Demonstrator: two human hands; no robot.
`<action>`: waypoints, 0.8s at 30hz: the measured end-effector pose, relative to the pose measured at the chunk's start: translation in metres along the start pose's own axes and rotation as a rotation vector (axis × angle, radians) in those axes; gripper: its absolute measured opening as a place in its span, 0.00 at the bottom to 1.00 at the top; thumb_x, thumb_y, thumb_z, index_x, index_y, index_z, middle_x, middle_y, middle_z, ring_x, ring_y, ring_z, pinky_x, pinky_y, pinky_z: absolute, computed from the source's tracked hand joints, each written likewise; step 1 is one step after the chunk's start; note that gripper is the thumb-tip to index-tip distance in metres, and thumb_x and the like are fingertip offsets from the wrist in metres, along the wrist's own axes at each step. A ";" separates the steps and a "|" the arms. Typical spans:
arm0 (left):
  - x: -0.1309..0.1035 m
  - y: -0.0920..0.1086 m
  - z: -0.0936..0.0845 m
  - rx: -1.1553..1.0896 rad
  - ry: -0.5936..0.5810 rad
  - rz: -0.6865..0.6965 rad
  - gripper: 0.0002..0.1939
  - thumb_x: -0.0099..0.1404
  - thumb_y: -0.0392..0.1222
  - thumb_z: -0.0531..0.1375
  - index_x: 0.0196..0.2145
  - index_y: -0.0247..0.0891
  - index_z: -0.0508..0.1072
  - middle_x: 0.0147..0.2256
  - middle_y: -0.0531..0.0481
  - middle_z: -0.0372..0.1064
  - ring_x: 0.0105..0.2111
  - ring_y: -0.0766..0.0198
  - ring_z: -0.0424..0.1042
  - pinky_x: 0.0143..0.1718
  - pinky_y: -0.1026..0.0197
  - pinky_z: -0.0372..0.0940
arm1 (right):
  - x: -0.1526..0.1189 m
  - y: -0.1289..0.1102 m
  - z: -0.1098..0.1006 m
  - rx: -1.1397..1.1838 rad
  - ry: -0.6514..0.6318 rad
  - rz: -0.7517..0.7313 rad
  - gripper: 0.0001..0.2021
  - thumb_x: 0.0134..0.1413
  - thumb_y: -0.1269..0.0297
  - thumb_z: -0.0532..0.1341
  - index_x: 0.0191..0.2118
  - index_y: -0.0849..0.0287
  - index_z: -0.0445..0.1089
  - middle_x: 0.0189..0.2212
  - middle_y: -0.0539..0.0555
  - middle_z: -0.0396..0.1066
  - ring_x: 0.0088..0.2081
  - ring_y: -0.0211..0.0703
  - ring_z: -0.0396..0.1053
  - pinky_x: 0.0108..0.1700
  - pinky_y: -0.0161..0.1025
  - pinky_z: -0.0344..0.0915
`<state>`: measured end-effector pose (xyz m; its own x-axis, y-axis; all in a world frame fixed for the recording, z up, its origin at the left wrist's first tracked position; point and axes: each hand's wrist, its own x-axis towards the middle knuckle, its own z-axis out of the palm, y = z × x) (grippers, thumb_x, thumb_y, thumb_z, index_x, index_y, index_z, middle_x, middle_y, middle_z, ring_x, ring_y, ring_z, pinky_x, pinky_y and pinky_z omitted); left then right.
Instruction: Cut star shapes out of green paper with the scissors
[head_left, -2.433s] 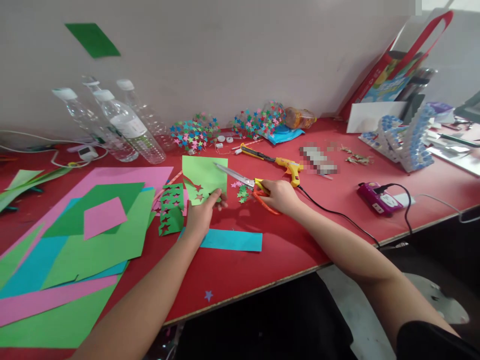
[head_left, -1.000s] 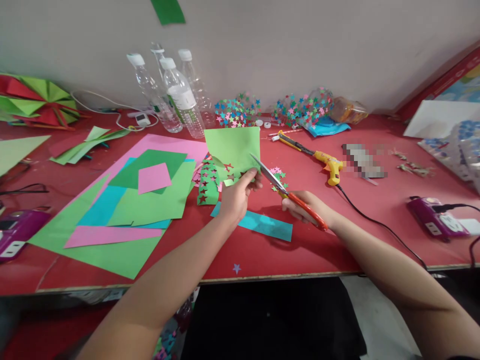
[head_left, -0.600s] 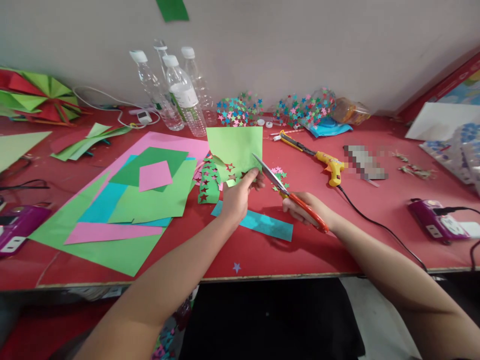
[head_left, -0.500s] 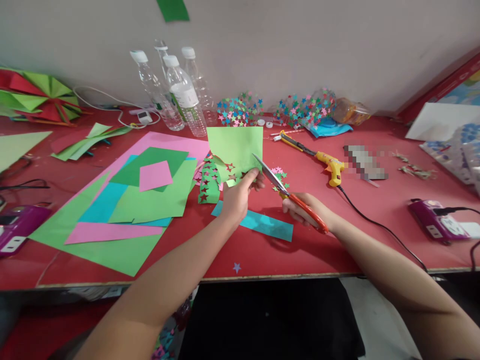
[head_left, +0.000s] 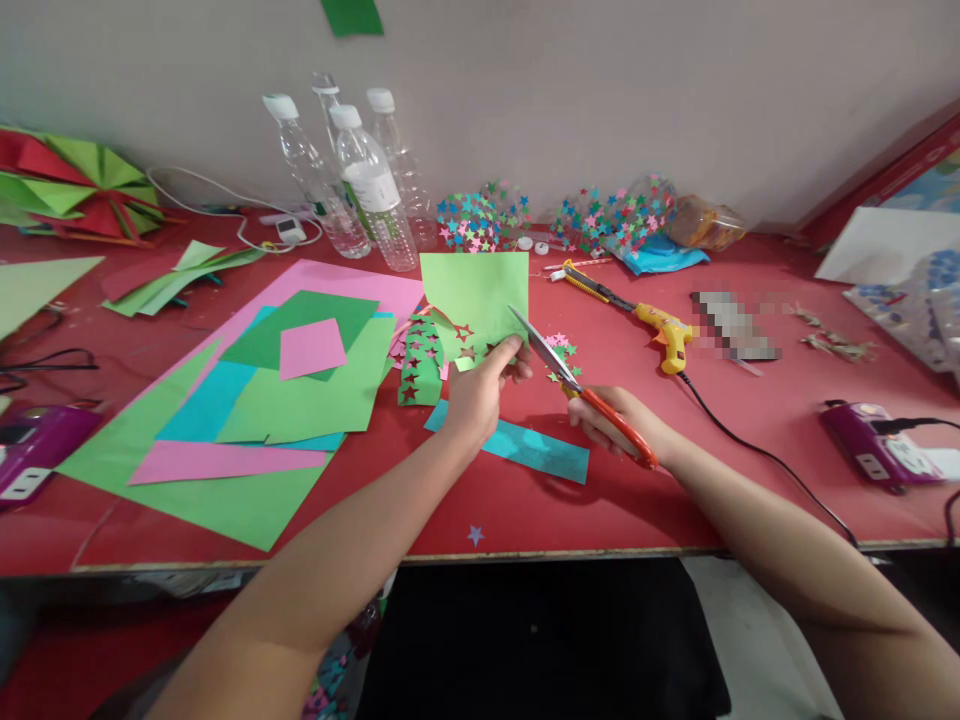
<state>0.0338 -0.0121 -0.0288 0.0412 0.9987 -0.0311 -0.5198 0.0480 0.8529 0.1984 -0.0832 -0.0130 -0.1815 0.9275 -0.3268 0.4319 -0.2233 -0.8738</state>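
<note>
A red bench point(head_left: 435, 515) fills most of the view. On its left lies a broad spread of overlapping sheets point(head_left: 330, 390) in pink, green and blue. A folded red and green paper wheel point(head_left: 112, 185) stands at the far left. Behind the sheets, near the wall, four clear bottles point(head_left: 375, 195) with white caps stand close together.

The scissors point(head_left: 592, 400) are in the right hand point(head_left: 622, 415), its fingers wrapped about the orange handle. The blades look nearly together and point up and left; the tip overlaps the light green paper point(head_left: 476, 285), though whether they touch I cannot tell. That paper is in front of the person, between the sheets and the glue gun point(head_left: 664, 330). The left hand point(head_left: 480, 390) grips its lower edge, thumb and fingers pinched together. Star-shaped holes show in its lower part.

A blue strip point(head_left: 536, 450) lies partly behind the left wrist. A purple socket box point(head_left: 874, 445) sits on the right. Left of the paper is a dark green strip point(head_left: 420, 360) punched with stars.

Smallest are the loose pink and green stars point(head_left: 566, 355) near the blades, and one purple star point(head_left: 475, 535) by the front edge.
</note>
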 end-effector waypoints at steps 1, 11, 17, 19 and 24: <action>0.000 0.000 0.000 -0.001 0.006 -0.003 0.05 0.54 0.36 0.63 0.23 0.36 0.71 0.20 0.52 0.70 0.19 0.71 0.66 0.23 0.64 0.58 | 0.000 0.001 0.000 0.002 0.001 0.000 0.26 0.52 0.37 0.57 0.26 0.59 0.62 0.12 0.43 0.55 0.13 0.30 0.54 0.16 0.32 0.52; 0.000 -0.001 -0.001 0.002 0.000 0.004 0.04 0.53 0.37 0.64 0.23 0.36 0.72 0.20 0.53 0.70 0.18 0.71 0.66 0.22 0.64 0.58 | 0.002 0.003 0.000 -0.013 0.014 -0.026 0.24 0.54 0.40 0.57 0.25 0.59 0.62 0.12 0.43 0.55 0.13 0.31 0.54 0.16 0.32 0.52; 0.001 -0.002 -0.002 -0.006 -0.009 0.005 0.04 0.53 0.37 0.64 0.24 0.36 0.72 0.20 0.53 0.70 0.18 0.71 0.66 0.22 0.64 0.58 | 0.002 0.002 -0.001 -0.028 0.012 -0.025 0.25 0.54 0.39 0.56 0.25 0.59 0.62 0.12 0.44 0.56 0.13 0.30 0.54 0.16 0.32 0.52; 0.001 -0.003 -0.002 -0.005 -0.008 0.005 0.04 0.54 0.37 0.64 0.23 0.36 0.72 0.21 0.52 0.70 0.19 0.71 0.66 0.22 0.64 0.58 | 0.002 0.002 -0.001 -0.028 0.017 -0.029 0.24 0.54 0.40 0.56 0.25 0.59 0.61 0.12 0.43 0.56 0.13 0.30 0.54 0.16 0.32 0.51; 0.002 -0.005 -0.003 -0.003 -0.029 0.030 0.05 0.54 0.38 0.64 0.24 0.36 0.72 0.21 0.53 0.70 0.19 0.71 0.66 0.22 0.64 0.58 | 0.003 0.003 0.001 -0.009 0.030 -0.026 0.24 0.53 0.41 0.58 0.24 0.58 0.61 0.11 0.43 0.55 0.12 0.30 0.53 0.16 0.32 0.50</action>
<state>0.0340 -0.0102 -0.0341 0.0499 0.9987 0.0100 -0.5236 0.0176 0.8518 0.1984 -0.0817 -0.0165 -0.1662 0.9417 -0.2927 0.4356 -0.1962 -0.8785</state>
